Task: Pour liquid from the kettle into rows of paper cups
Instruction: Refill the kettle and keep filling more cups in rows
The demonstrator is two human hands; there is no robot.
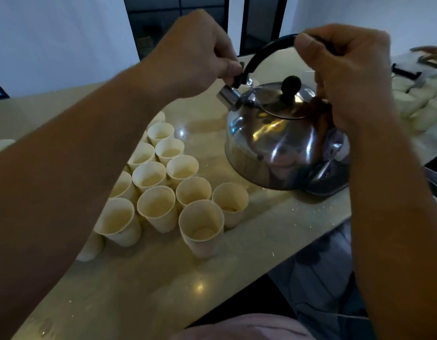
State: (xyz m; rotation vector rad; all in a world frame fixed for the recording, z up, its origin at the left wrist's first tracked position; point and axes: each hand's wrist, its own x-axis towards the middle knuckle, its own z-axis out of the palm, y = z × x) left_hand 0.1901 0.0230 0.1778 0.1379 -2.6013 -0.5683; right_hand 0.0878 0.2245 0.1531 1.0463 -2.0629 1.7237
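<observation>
So from my head cam, looking down at the counter: my right hand is wrapped around the top of the black handle of the steel kettle, fingers curled tight over the arch, and the kettle hangs tilted just above the pale stone countertop, spout end up and to the left, its low right edge close to the surface. My left hand is reaching across and pinching the little black lever at the spout, thumb and fingers closed on it right where the handle meets the body. The lid with its round black knob sits on the kettle. The paper cups stand upright in tight diagonal rows to the left of and below the kettle, rims touching or nearly so, partly hidden under my left forearm. The nearest cup and the one just beside it on the right show something at the bottom, but it's too dim for me to tell if it's liquid; the others look pale inside. Nothing is visibly coming out of the spout. Off on the right edge there's a pile of whitish stuff I can't make out, and dark window frames at the back.
</observation>
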